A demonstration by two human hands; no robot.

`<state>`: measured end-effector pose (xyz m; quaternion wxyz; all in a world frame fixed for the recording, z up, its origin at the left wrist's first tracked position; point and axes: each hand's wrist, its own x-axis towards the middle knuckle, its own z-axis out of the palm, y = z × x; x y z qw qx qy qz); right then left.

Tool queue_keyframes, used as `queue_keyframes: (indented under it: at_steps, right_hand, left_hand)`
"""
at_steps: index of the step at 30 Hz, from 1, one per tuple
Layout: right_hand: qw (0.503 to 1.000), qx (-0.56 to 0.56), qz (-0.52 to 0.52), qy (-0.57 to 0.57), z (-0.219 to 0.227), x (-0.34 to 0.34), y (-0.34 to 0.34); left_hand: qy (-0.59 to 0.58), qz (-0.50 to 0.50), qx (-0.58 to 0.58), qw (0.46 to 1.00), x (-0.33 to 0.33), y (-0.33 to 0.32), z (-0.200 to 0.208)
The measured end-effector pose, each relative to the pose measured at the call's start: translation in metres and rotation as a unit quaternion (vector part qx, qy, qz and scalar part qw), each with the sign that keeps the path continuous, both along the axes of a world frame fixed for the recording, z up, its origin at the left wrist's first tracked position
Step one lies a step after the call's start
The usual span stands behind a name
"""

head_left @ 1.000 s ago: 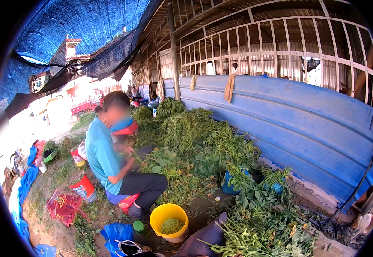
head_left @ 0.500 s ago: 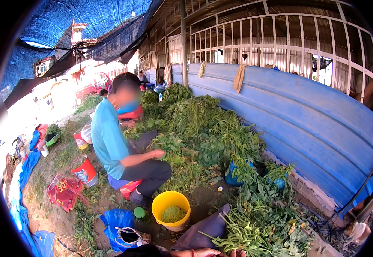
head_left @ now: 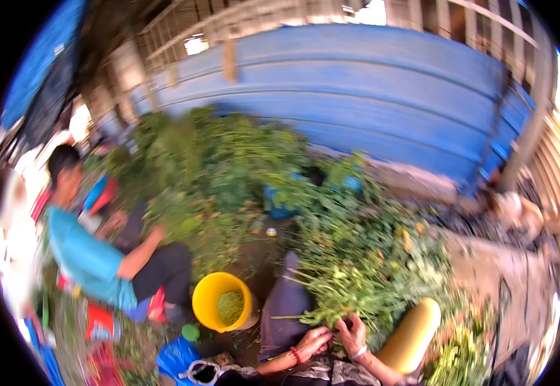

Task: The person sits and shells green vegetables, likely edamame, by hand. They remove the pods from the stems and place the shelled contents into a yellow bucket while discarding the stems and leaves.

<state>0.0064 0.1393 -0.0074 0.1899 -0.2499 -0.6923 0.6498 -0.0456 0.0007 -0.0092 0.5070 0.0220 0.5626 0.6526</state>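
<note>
My left hand (head_left: 313, 341), a red bracelet at its wrist, is closed near the lower edge, its fingertips pinched together. Close beside it my right hand (head_left: 352, 336), wearing a pale band, is also closed, its fingers bent at the ends of green plant stalks (head_left: 351, 293). Whatever either hand pinches is too small and blurred to name. The leafy stalks spread out just beyond both hands. Left of my hands stands a yellow bucket (head_left: 204, 301) with small light-green pieces (head_left: 231, 307) inside. Between bucket and stalks lies a grey-purple cloth shape (head_left: 286, 309).
A co-worker in a turquoise shirt (head_left: 84, 248) sits low at left by a large plant heap (head_left: 215, 161). A rounded yellow shape (head_left: 415, 331) lies right of my hands. Near the bucket are a blue bag (head_left: 176, 359) and a green-lidded container (head_left: 190, 332). Blue panels (head_left: 370, 83) line the back.
The view has swung right and down, so the co-worker and bucket sit further left. Both my hands now show more fully, and the yellow shape has come into view.
</note>
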Motion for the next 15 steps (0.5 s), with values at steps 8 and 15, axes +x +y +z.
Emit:
queue_keyframes:
  at_steps: [8,15]
  right_hand:
    - [0.983,0.184,0.003,0.012,0.035,0.005,0.017]
    - [0.978,0.204,0.037,0.012,0.040,0.009,0.007]
  left_hand:
    - [0.180,-0.109,-0.093,0.973,-0.013,0.011,-0.011]
    - [0.043,0.095,0.012,0.994,-0.004,0.025,0.029]
